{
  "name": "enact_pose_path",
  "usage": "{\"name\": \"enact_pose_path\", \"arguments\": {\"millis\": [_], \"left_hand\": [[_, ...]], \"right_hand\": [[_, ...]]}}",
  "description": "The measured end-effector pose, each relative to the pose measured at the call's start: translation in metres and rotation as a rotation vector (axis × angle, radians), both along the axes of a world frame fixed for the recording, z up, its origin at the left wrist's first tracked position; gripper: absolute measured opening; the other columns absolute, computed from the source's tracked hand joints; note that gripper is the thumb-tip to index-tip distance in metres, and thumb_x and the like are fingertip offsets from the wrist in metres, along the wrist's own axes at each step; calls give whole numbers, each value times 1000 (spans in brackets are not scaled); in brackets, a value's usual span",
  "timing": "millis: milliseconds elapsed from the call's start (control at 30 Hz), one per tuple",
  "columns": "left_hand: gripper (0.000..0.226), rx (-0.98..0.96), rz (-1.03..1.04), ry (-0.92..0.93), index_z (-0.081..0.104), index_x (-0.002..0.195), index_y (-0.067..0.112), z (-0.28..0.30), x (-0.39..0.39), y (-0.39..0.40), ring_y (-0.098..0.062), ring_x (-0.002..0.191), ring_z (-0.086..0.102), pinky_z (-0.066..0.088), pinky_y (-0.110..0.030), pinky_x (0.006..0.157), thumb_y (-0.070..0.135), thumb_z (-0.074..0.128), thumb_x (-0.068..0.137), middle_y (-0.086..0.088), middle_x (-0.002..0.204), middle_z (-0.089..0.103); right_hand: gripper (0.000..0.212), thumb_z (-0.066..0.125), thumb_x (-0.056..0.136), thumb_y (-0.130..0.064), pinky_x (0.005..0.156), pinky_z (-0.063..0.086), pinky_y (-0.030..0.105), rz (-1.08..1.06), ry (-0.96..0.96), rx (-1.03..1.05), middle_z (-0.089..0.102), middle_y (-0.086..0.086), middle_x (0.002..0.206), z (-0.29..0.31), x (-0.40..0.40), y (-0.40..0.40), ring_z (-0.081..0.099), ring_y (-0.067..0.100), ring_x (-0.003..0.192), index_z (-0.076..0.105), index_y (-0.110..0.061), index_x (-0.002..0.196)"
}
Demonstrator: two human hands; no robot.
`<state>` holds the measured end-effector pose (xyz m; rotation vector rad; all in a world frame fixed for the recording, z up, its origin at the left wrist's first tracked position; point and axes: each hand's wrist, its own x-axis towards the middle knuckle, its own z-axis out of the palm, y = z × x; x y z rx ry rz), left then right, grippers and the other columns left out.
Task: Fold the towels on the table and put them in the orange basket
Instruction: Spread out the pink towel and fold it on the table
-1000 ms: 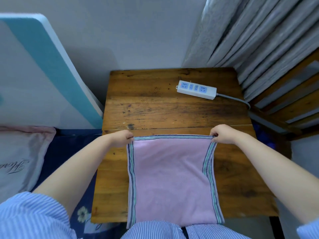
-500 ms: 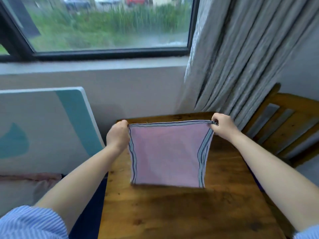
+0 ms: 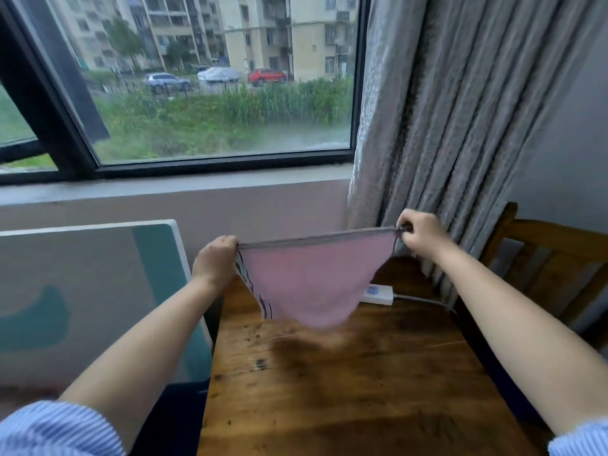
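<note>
1 pink towel [image 3: 312, 284] with striped edges hangs in the air above the far end of the wooden table [image 3: 345, 390], stretched by its top edge between 2 hands and sagging to a blurred point at the bottom, clear of the tabletop. The left hand [image 3: 214, 261] has its fingers curled tight around the towel's left top corner; the right hand [image 3: 422, 235] pinches the right top corner between thumb and bent fingers. Both forearms are bare, with 2 blue-striped sleeves [image 3: 56, 429] at the bottom corners of the view. 1 white power strip [image 3: 381, 293] lies on the table's far edge, partly hidden behind the towel, its grey cord running off to the right. The table is dark, worn wood with stains. Behind it stands 1 window [image 3: 214, 80] showing greenery, parked cars and apartment blocks, and 1 grey curtain [image 3: 444, 110] hangs at its right. 1 white and teal board [image 3: 98, 291] leans at the left, and 1 wooden chair [image 3: 552, 258] sits at the right.
</note>
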<state>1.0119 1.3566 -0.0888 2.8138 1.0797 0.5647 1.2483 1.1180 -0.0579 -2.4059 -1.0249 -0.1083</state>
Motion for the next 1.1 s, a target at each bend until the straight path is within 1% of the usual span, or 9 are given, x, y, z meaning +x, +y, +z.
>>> {"name": "enact_pose_path", "arguments": {"millis": [67,267,433,567,633,767,867,1000,1100], "left_hand": [[20,47,-16,-51,60,101,-9,1,0,2,-43,93,60,47,-45,79,-9,46,87,-27,103,62],[20,-143,-100,379,66,100,3,-8,0,4,-33,103,59,46,-32,81,3,54,85,-16,109,65],[21,-115,32,210,63,99,3,-6,10,4,-36,101,59,47,-37,79,-1,47,86,-19,109,62],[18,-54,44,-71,53,101,-5,-1,19,-3,-38,94,53,43,-41,78,-5,42,87,-22,105,54],[18,-100,-15,77,52,105,-3,-8,15,0,-37,97,54,44,-40,82,-1,43,89,-20,110,50],[26,-175,-130,615,58,112,8,-22,8,3,-31,111,54,46,-36,91,8,43,91,-12,120,49],[34,-217,-169,741,60,114,8,-18,9,4,-29,113,54,45,-31,90,1,40,87,-11,119,57],[28,-405,-108,689,59,100,7,-14,6,9,-30,88,57,43,-27,60,-4,39,84,-7,86,61],[26,-327,-6,465,60,104,-3,-17,11,18,-35,103,57,46,-33,77,-2,42,85,-21,110,62]], "right_hand": [[20,52,80,6,73,39,34,-20,-5,8,64,27,101,5,3,-2,59,35,98,62,5,98],[18,61,78,2,44,33,16,39,248,-13,53,13,79,1,8,-2,47,22,68,53,-13,73],[22,57,80,-1,72,39,24,5,203,-332,62,15,100,-7,12,13,56,25,95,63,-3,101],[26,47,78,8,79,44,34,-63,-64,17,63,27,103,-13,12,6,58,37,100,64,6,98],[23,43,74,8,75,46,37,5,-235,147,62,29,86,-32,9,-4,59,40,88,65,7,81],[13,54,81,-7,72,41,29,223,101,-481,65,15,93,-63,3,-14,60,24,95,66,-8,78],[20,54,78,-1,68,33,24,221,160,-340,67,16,95,-55,2,-10,60,24,94,68,1,93],[15,54,77,6,55,30,23,181,329,-178,54,10,78,-47,1,-5,48,17,79,63,-5,80],[8,54,77,4,54,30,23,145,330,-156,50,12,75,-45,3,6,43,18,75,60,-2,76]]}}
